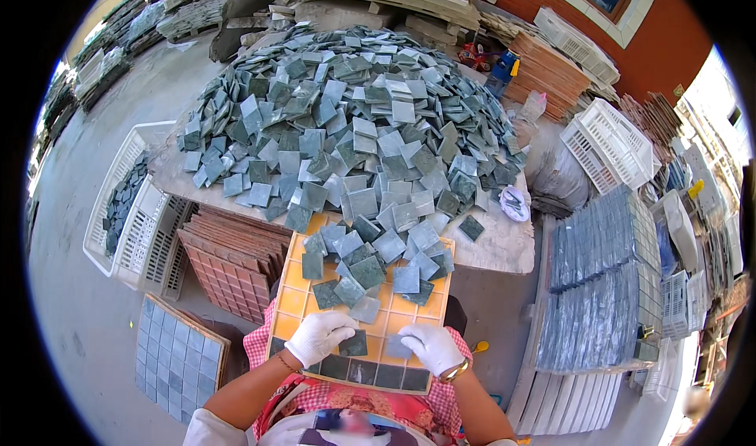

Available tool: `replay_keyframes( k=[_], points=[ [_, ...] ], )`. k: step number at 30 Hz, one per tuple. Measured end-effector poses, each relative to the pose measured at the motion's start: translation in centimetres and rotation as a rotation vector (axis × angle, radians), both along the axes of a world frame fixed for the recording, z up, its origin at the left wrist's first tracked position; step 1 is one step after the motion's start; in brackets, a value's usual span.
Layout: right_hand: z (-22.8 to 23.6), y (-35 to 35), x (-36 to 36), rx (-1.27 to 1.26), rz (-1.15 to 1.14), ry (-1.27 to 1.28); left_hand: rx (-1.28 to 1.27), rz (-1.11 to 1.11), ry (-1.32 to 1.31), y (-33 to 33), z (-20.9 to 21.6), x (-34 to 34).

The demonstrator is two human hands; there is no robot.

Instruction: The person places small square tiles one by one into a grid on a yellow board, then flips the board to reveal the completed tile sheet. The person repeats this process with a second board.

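A yellow gridded tray [295, 298] lies on my lap against the edge of a table. Dark square stone tiles [362, 372] fill most of its nearest row. My left hand [321, 338], in a white glove, is closed with its fingertips on a dark green tile [355, 343] just above that row. On the other side, my white-gloved right hand [433, 348] pinches the edge of a lighter blue-grey tile [397, 346]. Loose tiles [367, 273] overlap across the tray's far half, spilling from a large heap [339, 123] behind.
The table's bare corner [504, 245] holds a small white dish [515, 204]. Reddish gridded trays [228, 276] and a white crate [146, 241] stand at left, near a tile-filled board [177, 359]. Stacked wrapped tiles [594, 288] rest on a pallet at right.
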State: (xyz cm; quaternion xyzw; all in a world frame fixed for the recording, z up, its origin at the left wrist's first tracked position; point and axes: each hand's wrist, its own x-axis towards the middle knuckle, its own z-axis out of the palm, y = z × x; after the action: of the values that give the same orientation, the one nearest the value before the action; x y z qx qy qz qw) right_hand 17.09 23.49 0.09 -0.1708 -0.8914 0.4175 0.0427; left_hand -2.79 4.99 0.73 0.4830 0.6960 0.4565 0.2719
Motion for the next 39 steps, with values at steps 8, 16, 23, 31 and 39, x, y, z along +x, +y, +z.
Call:
replay_keyframes(
  k=[8, 16, 23, 31, 39],
  points=[
    [-0.1, -5.2, 4.1, 0.274, 0.051, 0.053, -0.031, -0.043, 0.315, -0.5, -0.6, 1.7],
    [-0.7, -5.1, 3.2, 0.223, -0.088, 0.028, -0.170, -0.191, 0.430, -0.8, -1.2, 2.4],
    [-1.1, -5.2, 2.3, 0.169, -0.107, 0.036, -0.162, -0.274, 0.484, -0.4, -1.5, 3.0],
    [0.1, -1.3, 0.8, 0.252, -0.088, 0.094, -0.115, -0.331, 0.493, 0.4, -1.0, 2.8],
    [-0.1, 4.2, -3.2, 0.514, -0.200, 0.028, -0.002, -0.068, 0.682, 7.7, 1.6, 2.8]
  ],
)
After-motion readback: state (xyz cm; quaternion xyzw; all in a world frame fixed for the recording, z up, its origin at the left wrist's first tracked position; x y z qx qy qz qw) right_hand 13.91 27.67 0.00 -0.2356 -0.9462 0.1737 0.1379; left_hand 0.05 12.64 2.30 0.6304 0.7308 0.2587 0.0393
